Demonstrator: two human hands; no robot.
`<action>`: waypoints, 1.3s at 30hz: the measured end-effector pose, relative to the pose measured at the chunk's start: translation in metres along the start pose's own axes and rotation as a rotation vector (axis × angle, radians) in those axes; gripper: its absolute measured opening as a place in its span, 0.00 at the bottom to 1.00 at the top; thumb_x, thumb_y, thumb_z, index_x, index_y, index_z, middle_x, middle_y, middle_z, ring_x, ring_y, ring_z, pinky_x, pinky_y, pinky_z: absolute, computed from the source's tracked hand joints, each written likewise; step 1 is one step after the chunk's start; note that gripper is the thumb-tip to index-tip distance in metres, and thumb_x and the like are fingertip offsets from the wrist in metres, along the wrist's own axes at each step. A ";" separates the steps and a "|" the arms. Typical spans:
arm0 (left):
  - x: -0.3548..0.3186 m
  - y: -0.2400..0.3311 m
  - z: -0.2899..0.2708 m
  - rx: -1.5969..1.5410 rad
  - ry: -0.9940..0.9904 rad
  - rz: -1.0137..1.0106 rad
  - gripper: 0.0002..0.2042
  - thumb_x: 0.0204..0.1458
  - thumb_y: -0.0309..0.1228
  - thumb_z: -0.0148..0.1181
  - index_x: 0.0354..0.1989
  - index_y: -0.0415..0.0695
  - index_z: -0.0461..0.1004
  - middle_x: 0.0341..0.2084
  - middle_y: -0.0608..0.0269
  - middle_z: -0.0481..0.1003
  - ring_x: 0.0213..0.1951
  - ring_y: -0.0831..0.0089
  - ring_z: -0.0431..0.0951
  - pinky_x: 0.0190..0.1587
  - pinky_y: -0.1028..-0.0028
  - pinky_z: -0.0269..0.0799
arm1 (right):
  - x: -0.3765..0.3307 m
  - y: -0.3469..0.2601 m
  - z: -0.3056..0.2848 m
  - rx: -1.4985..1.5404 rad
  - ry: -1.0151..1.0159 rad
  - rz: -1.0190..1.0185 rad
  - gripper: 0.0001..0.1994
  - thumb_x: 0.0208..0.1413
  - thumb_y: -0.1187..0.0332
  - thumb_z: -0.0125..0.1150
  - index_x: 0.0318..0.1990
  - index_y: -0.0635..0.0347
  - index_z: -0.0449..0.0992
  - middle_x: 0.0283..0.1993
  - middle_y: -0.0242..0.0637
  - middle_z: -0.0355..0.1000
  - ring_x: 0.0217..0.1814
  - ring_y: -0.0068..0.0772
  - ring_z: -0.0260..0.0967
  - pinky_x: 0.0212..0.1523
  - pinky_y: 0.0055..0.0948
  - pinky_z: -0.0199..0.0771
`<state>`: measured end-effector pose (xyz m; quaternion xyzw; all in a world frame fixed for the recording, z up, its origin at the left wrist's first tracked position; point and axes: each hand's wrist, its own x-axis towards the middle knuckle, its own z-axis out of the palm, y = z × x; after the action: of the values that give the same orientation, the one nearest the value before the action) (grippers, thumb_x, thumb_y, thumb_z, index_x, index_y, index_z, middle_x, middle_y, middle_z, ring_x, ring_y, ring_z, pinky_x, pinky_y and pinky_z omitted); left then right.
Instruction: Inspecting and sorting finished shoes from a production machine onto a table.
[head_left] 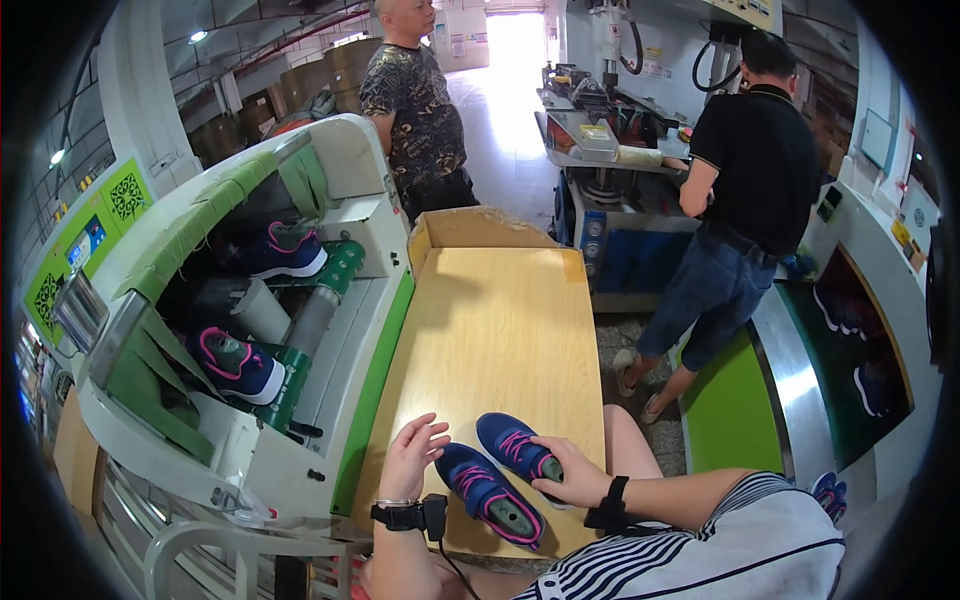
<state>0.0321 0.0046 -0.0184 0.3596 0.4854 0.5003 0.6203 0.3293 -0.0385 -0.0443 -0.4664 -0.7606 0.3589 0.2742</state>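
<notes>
Two navy sneakers with pink laces lie side by side on a light wooden table [500,310], near its front edge. My right hand [568,472] grips the heel of the right sneaker [515,441]. My left hand [412,455] hovers with fingers spread just left of the left sneaker [487,492], touching or nearly touching its toe. Both wrists wear black bands.
A white and green machine [250,330] on my left carries two more navy sneakers [240,365] on its rollers. A person in a patterned shirt [415,110] stands beyond the table. Another person in a black shirt [745,170] works at a bench on the right. A green conveyor [730,410] runs at right.
</notes>
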 end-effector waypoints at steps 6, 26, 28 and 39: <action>-0.001 0.002 -0.003 -0.045 0.005 0.029 0.17 0.67 0.34 0.47 0.59 0.39 0.66 0.50 0.52 0.75 0.48 0.65 0.78 0.48 0.68 0.73 | 0.001 0.000 -0.001 0.052 0.069 -0.060 0.34 0.51 0.62 0.67 0.65 0.59 0.62 0.61 0.52 0.62 0.65 0.53 0.59 0.66 0.42 0.59; -0.004 0.007 -0.013 -0.076 0.094 0.060 0.16 0.66 0.35 0.49 0.58 0.40 0.68 0.48 0.55 0.76 0.47 0.67 0.79 0.48 0.70 0.73 | -0.002 -0.001 -0.003 0.083 0.087 -0.064 0.33 0.50 0.64 0.66 0.64 0.60 0.63 0.59 0.51 0.63 0.64 0.52 0.59 0.66 0.41 0.59; -0.005 0.007 -0.011 -0.067 0.096 0.057 0.16 0.66 0.35 0.49 0.58 0.40 0.68 0.48 0.55 0.76 0.47 0.67 0.79 0.48 0.70 0.73 | -0.004 -0.001 -0.003 0.083 0.087 -0.062 0.33 0.50 0.64 0.66 0.64 0.60 0.63 0.59 0.51 0.63 0.64 0.51 0.59 0.66 0.41 0.59; 0.001 0.004 -0.010 0.013 0.161 0.137 0.14 0.66 0.34 0.49 0.55 0.41 0.71 0.47 0.56 0.77 0.47 0.68 0.78 0.50 0.71 0.70 | 0.007 0.004 -0.010 0.030 0.041 -0.127 0.31 0.55 0.60 0.65 0.63 0.62 0.62 0.61 0.54 0.61 0.64 0.52 0.60 0.65 0.42 0.60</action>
<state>0.0213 0.0063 -0.0177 0.3546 0.5114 0.5656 0.5412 0.3359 -0.0278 -0.0416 -0.4204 -0.7775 0.3423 0.3188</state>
